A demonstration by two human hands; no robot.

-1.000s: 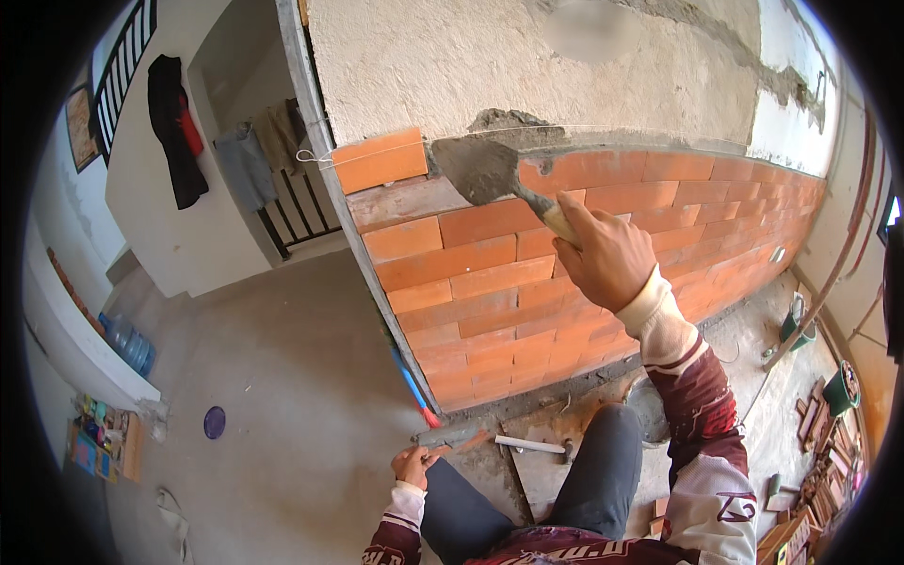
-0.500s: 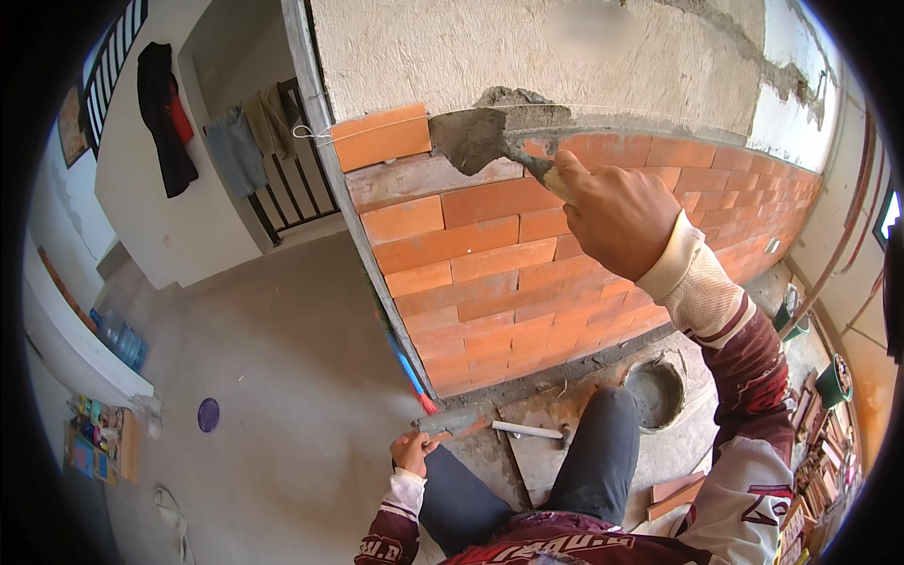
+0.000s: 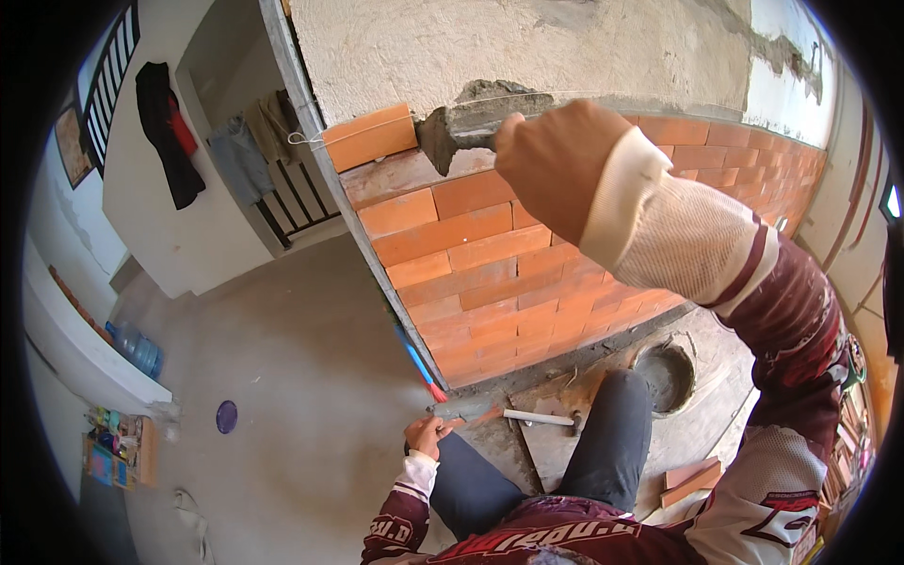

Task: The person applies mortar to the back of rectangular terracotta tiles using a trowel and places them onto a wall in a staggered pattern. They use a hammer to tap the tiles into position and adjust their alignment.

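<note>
My right hand [image 3: 565, 169] is closed round the handle of a trowel, raised to the top of the brick facing. The trowel blade [image 3: 437, 141], dark with wet mortar, is tilted against the gap beside an orange brick tile [image 3: 372, 137] at the wall's left end. My hand hides the handle. Mortar [image 3: 499, 89] clings to the rough plaster just above. Low by my left knee, my left hand [image 3: 428, 437] is closed on a thin brick tile [image 3: 460, 413] smeared with grey mortar. A string [image 3: 341, 137] runs along the top row of tiles.
A bucket of mortar [image 3: 664, 379] stands on the floor by my right knee. Between my knees lies a hammer [image 3: 544, 416] with a white handle. Loose tiles [image 3: 692, 478] lie at right. A blue and red rod [image 3: 420, 365] leans by the wall's edge.
My right hand has moved left and turned, tipping the trowel blade more edge-on at the gap. The left hand still holds its tile. The whole view has shifted slightly.
</note>
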